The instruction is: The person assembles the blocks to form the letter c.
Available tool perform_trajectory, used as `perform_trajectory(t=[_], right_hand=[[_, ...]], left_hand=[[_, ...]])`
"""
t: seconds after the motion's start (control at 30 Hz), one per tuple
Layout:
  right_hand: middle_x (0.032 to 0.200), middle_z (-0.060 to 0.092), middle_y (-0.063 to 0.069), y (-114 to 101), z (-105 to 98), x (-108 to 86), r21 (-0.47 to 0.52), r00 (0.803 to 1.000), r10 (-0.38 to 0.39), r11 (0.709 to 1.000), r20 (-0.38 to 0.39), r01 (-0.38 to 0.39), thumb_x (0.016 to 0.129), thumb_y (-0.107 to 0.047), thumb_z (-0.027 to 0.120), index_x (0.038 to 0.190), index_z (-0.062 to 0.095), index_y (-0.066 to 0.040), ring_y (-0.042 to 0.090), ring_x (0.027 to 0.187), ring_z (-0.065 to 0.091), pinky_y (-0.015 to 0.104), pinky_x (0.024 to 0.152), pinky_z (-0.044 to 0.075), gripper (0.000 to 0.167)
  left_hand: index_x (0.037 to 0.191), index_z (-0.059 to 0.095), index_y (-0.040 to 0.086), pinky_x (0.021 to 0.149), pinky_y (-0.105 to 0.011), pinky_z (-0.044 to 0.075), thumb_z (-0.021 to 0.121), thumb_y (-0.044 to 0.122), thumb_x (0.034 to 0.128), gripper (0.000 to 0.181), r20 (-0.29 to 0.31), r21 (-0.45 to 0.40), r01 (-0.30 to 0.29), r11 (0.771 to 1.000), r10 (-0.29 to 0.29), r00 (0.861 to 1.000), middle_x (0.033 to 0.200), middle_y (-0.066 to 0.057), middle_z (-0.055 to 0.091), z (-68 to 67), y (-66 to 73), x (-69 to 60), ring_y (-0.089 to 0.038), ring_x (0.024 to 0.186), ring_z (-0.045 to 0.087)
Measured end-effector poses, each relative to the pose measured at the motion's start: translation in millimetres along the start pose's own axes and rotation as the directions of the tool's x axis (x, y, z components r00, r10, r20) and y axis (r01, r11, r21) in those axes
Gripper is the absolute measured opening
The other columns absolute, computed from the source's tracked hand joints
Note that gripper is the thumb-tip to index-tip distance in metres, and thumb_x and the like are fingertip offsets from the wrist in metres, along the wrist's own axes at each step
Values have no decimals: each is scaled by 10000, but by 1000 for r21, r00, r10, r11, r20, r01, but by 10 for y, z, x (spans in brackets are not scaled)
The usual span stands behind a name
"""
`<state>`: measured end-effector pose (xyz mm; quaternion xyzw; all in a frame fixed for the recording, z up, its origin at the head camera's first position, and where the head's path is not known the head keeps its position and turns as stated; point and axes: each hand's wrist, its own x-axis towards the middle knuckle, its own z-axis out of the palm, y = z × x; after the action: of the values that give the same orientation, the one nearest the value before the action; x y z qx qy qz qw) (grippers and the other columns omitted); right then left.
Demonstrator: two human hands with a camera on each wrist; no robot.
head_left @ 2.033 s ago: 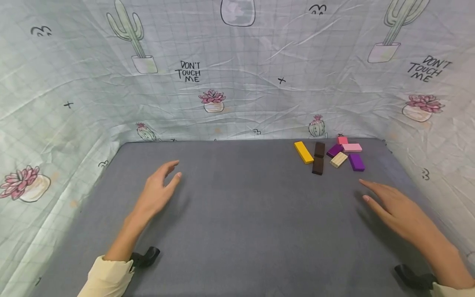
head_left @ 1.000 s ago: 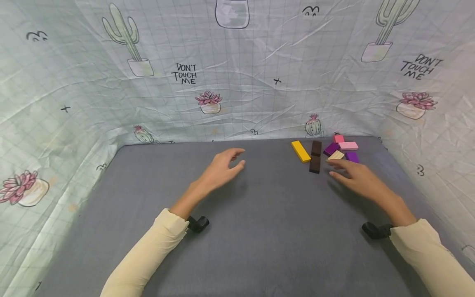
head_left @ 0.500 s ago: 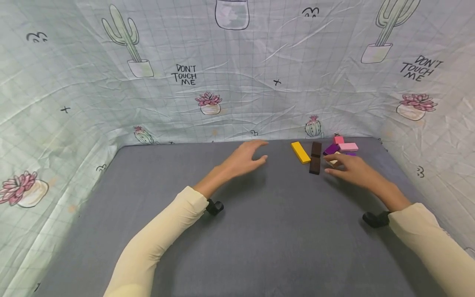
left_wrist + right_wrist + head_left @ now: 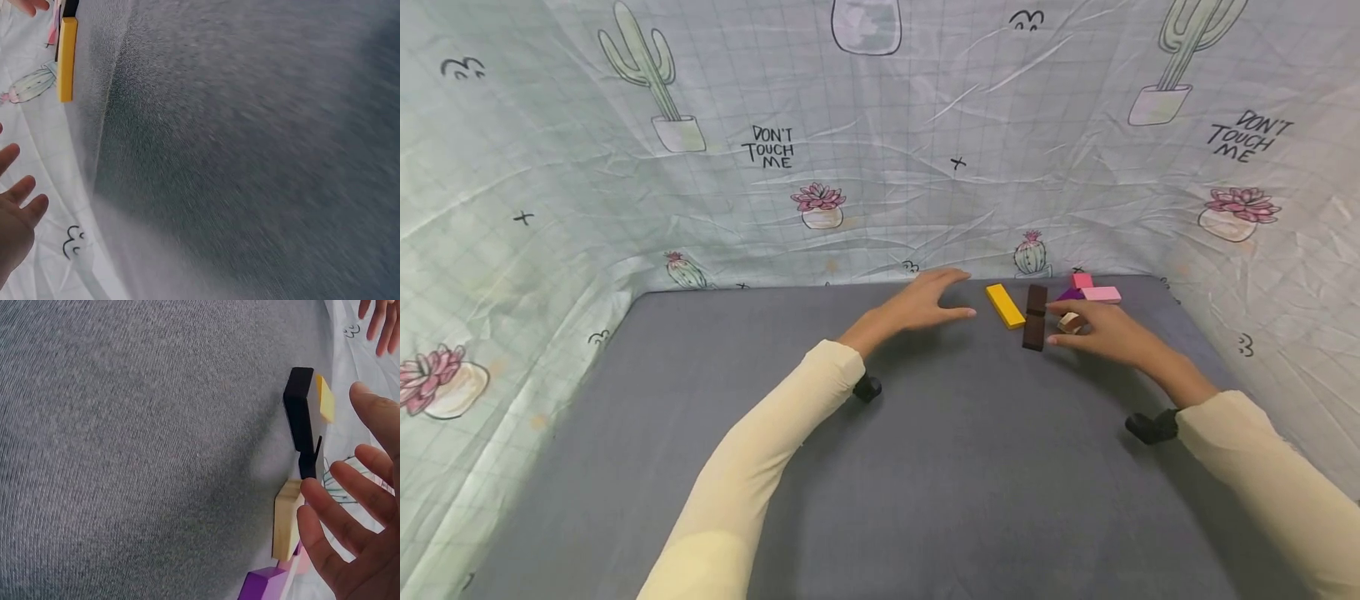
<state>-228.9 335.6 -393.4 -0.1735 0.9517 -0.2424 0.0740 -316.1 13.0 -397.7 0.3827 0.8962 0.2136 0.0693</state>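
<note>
My left hand (image 4: 925, 305) is held above the far part of the table, left of a yellow block (image 4: 1004, 306). Its thumb and fingers are spread with nothing between them. Over the group at the right hovers my right hand (image 4: 1108, 333), fingers apart. Beneath it, a plain wooden block (image 4: 1069, 322) shows between thumb and fingers, which do not grip it. Two dark brown blocks, a far one (image 4: 1037, 299) and a near one (image 4: 1033, 332), lie end to end just left of its fingertips. A purple block (image 4: 262, 584) is hidden by this hand in the head view.
Behind the right hand lie a dark purple block (image 4: 1070, 294), a light pink block (image 4: 1102, 294) and a coral-red block (image 4: 1082, 281). The grey table (image 4: 925, 467) ends at a hanging cloth (image 4: 895, 167) printed with cacti, which also rises at both sides.
My left hand has moved right and away from me, to beside the yellow block. The right hand has moved left and forward until over the wooden block. No block has visibly moved.
</note>
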Motion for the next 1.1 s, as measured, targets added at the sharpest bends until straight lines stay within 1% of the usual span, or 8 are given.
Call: perform_trajectory(t=[0.17,0.3,0.4,0.5,0.6,0.73,0.93,1.1], right_hand=[[1381,578,276,-28,24,43,-2,1000,0,1000,17,0,918,-336,778,1441,525,17,399,1122,649,564,923,541,680],[1382,575,285,-22,66,76,-17,1000,11,1000,22,-11,907,-359,787,1445,518,28,406,1120,649,578,937,529,715],[1376,580,289,-5,96,93,-24,1000,13,1000,24,-13,903,-355,792,1446,515,37,403,1100,661,570,924,538,725],[1369,585,294,-12,113,100,-23,1000,17,1000,26,-16,904,-347,793,1453,507,46,391,1064,681,547,895,557,733],[1349,595,301,-40,123,106,-26,999,25,999,24,-24,905,-341,793,1456,496,63,370,1014,696,521,860,574,744],[1300,626,291,-77,138,118,-27,999,49,998,10,-49,903,-346,795,1458,489,71,363,988,695,496,830,585,759],[1333,600,313,-82,158,121,-33,997,75,997,-8,-75,885,-322,812,1431,506,94,423,1044,693,521,853,577,752],[1304,619,312,-58,188,125,-49,997,70,996,-9,-71,866,-331,830,1404,526,114,372,978,711,512,843,579,762]], left_hand=[[1593,348,128,1236,-406,216,614,527,984,775,35,17,2,1000,-3,999,1636,-62,334,23,-16,203,-236,1522,269],[1600,334,135,1244,-429,184,614,531,982,784,58,21,11,1000,-12,998,1647,-59,314,31,-12,315,-234,1528,254],[1609,313,143,1249,-439,161,607,520,989,784,70,-4,29,1000,-29,997,1658,-54,292,53,-5,357,-226,1536,236],[1615,301,144,1251,-419,160,602,518,990,788,72,-33,45,998,-43,996,1659,-55,294,114,-5,397,-221,1539,231],[1616,298,150,1248,-384,176,610,530,981,803,68,-53,57,997,-53,996,1655,-52,304,195,2,441,-209,1536,239],[1610,323,173,1229,-356,234,646,533,960,811,43,-84,79,993,-75,996,1641,-38,335,285,35,496,-196,1517,285],[1603,338,152,1217,-349,262,674,529,946,828,41,-78,78,994,-75,996,1635,-47,348,406,113,591,-211,1505,311],[1586,377,134,1210,-298,261,718,524,915,847,32,-49,93,994,-92,995,1619,-51,375,486,183,635,-197,1489,335]])
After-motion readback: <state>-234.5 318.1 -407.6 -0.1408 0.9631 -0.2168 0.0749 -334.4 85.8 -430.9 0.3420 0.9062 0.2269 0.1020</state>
